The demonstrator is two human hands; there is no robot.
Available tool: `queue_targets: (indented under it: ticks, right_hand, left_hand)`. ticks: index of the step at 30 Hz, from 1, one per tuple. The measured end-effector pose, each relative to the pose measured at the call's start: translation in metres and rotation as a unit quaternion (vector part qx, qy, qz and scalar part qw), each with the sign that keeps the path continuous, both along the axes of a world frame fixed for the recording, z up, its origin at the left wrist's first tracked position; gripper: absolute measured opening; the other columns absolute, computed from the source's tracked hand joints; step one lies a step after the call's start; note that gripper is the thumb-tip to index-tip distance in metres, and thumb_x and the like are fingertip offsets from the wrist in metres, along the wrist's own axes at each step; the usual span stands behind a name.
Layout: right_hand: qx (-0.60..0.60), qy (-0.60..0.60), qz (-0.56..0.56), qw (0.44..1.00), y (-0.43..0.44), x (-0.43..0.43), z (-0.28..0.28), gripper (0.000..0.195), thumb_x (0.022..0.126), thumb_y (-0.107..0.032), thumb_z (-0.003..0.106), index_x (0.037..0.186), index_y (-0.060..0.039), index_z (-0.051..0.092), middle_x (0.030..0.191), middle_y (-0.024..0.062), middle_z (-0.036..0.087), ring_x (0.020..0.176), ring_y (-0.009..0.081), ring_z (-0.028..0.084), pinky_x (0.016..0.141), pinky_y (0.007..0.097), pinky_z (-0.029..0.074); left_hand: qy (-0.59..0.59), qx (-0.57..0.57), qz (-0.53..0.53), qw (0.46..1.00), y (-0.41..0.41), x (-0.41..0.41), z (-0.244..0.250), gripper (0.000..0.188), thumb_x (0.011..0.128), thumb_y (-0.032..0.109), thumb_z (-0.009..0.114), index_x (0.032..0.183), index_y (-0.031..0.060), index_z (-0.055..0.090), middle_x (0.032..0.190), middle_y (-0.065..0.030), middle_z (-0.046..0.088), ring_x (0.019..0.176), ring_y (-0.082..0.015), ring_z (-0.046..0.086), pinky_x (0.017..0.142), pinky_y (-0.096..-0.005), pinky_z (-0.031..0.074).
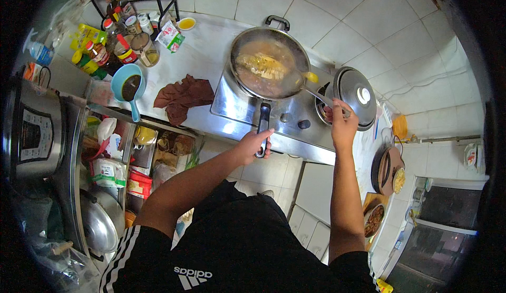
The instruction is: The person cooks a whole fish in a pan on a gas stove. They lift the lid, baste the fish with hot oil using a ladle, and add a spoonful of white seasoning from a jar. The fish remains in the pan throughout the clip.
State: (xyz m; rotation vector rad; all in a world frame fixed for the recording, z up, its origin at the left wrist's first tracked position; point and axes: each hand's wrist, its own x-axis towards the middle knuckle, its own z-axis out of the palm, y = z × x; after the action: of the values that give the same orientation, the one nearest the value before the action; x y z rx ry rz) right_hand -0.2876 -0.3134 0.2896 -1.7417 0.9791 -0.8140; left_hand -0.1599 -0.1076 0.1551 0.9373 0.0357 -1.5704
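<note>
A wok (pixel 234 80) sits over the left burner of a steel gas stove (pixel 233 105). In its brown, steaming liquid lies what looks like a whole fish (pixel 261 65). My left hand (pixel 255 144) is wrapped around the wok's black handle (pixel 263 115). My right hand (pixel 342 123) grips the metal handle (pixel 318 95) of a ladle or spatula. That tool's head (pixel 295 78) reaches into the wok's right side, partly blended with the liquid, so its shape is hard to tell. A small yellow thing (pixel 311 77) shows at the rim there.
Right of the wok, a domed lid (pixel 352 83) with a white-topped knob stands over the other burner. A brown cloth (pixel 184 97), a blue dipper of dark liquid (pixel 117 80) and several sauce bottles (pixel 101 54) occupy the left counter. A bowl of food (pixel 374 220) stands at the right.
</note>
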Motion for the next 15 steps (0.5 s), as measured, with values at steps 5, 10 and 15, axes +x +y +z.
queue_targets:
  ticks: [5,10,15]
  right_hand:
    - [-0.074,0.049,0.038,0.995,0.022,0.012,0.001,0.029,0.098,-0.020,0.062,0.119,0.0000,0.066,0.092,0.0087,0.071,0.079,0.0105,0.066,0.071,0.0249,0.054]
    - [-0.135,0.099,0.079,0.983,0.031,0.013,0.000,0.030,0.098,-0.021,0.064,0.121,-0.0026,0.067,0.097,0.0064,0.071,0.085,0.0104,0.065,0.073,0.0241,0.052]
    - [-0.060,0.008,0.055,0.997,0.033,0.013,0.000,0.023,0.098,-0.015,0.062,0.115,-0.0018,0.068,0.091,0.0067,0.071,0.080,0.0109,0.066,0.070,0.0236,0.052]
  left_hand:
    - [-0.012,0.003,-0.009,1.000,0.001,0.003,-0.001,0.034,0.095,0.040,0.063,0.080,0.0109,0.056,0.071,-0.0021,0.058,0.059,-0.0164,0.061,0.052,-0.0330,0.053]
    - [-0.038,0.018,-0.017,0.999,0.001,0.004,0.004,0.033,0.096,0.043,0.061,0.085,0.0119,0.058,0.074,-0.0024,0.061,0.065,-0.0179,0.065,0.060,-0.0335,0.057]
    - [-0.033,0.021,-0.009,0.999,0.003,0.004,0.002,0.035,0.096,0.046,0.059,0.089,0.0121,0.060,0.078,-0.0037,0.065,0.069,-0.0185,0.067,0.064,-0.0347,0.058]
